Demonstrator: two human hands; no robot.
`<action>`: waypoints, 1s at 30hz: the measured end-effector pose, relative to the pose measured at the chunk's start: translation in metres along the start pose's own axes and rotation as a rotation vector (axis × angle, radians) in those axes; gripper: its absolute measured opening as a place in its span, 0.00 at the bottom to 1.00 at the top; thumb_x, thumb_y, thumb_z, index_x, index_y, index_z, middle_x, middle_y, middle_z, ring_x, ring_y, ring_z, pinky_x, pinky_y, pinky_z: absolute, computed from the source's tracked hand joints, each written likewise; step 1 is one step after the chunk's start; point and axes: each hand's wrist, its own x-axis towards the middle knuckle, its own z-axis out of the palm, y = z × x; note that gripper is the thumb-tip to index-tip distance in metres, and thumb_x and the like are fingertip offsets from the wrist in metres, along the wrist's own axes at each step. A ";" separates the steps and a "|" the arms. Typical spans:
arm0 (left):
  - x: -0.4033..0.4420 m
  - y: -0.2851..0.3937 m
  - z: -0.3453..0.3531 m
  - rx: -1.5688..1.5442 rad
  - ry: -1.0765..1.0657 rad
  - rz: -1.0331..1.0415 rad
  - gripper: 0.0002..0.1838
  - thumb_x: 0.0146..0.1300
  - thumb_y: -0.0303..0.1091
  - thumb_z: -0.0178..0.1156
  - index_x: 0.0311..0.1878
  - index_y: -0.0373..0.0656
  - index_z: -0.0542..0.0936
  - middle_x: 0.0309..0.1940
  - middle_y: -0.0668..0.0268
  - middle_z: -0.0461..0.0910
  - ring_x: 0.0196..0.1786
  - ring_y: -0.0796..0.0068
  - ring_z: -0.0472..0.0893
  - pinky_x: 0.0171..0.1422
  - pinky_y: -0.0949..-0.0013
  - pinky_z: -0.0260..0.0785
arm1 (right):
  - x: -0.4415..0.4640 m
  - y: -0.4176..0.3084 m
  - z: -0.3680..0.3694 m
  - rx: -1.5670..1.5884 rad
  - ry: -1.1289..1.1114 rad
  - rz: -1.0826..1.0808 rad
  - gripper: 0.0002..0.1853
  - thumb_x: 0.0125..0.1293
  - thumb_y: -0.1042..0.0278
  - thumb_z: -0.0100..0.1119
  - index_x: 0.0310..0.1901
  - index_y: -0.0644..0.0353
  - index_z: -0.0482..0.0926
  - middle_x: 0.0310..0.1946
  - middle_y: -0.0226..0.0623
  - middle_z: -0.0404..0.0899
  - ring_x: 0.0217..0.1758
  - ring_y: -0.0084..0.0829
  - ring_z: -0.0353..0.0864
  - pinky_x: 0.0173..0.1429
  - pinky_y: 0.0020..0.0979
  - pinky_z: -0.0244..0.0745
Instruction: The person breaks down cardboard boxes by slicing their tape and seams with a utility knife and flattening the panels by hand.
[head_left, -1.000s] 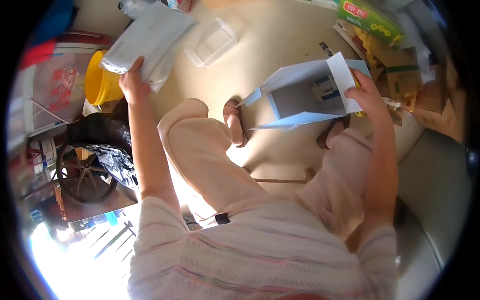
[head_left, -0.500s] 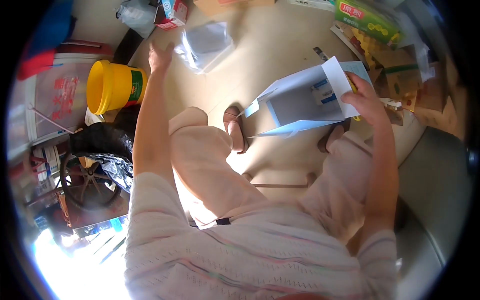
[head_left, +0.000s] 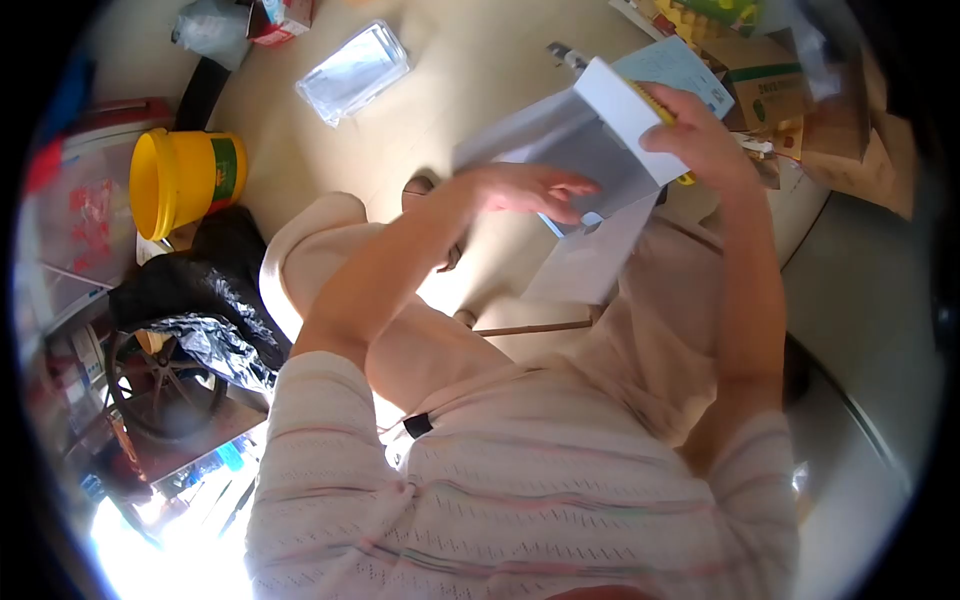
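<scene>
My right hand [head_left: 697,140] is closed around the far right end of a white and light-blue cardboard box [head_left: 625,110], along with something yellow at its edge. The box is tilted with its flaps spread, and its grey inside shows. Over the box's open side is my left hand [head_left: 535,192], fingers apart and holding nothing. On the floor at the upper middle lies a clear plastic tray [head_left: 355,72] with a grey plastic-wrapped packet in it. A light-blue printed sheet or panel [head_left: 680,75] shows behind the box.
A yellow bucket [head_left: 185,180] stands at the left, above a black plastic bag [head_left: 205,290] and a spoked wheel [head_left: 165,385]. Opened brown cardboard boxes [head_left: 850,150] sit at the upper right. A grey plastic bag [head_left: 212,32] and a red-white box [head_left: 280,20] are at the top left.
My left hand let go of the grey packet, which now lies in the clear tray, and moved right to the box. The box has tilted and one flap hangs lower. The view has shifted.
</scene>
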 end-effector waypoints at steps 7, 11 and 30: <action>0.044 -0.020 -0.005 1.136 0.855 0.104 0.30 0.46 0.34 0.61 0.57 0.46 0.70 0.62 0.55 0.61 0.62 0.55 0.62 0.65 0.52 0.54 | -0.008 -0.007 -0.019 0.234 0.002 0.019 0.31 0.44 0.70 0.59 0.55 0.68 0.69 0.41 0.33 0.76 0.41 0.23 0.73 0.46 0.22 0.68; 0.034 -0.018 -0.029 0.900 0.740 -0.126 0.32 0.47 0.30 0.59 0.60 0.44 0.66 0.59 0.54 0.63 0.61 0.54 0.64 0.63 0.53 0.58 | -0.014 -0.009 -0.029 0.420 -0.026 -0.019 0.35 0.40 0.68 0.63 0.55 0.68 0.69 0.43 0.34 0.76 0.43 0.26 0.75 0.49 0.25 0.69; 0.079 -0.036 -0.042 1.276 0.696 -0.175 0.23 0.52 0.31 0.54 0.54 0.43 0.71 0.62 0.46 0.56 0.61 0.48 0.63 0.55 0.57 0.67 | -0.004 -0.012 0.000 0.541 -0.087 -0.036 0.35 0.39 0.72 0.61 0.55 0.68 0.68 0.43 0.35 0.76 0.46 0.27 0.75 0.51 0.26 0.69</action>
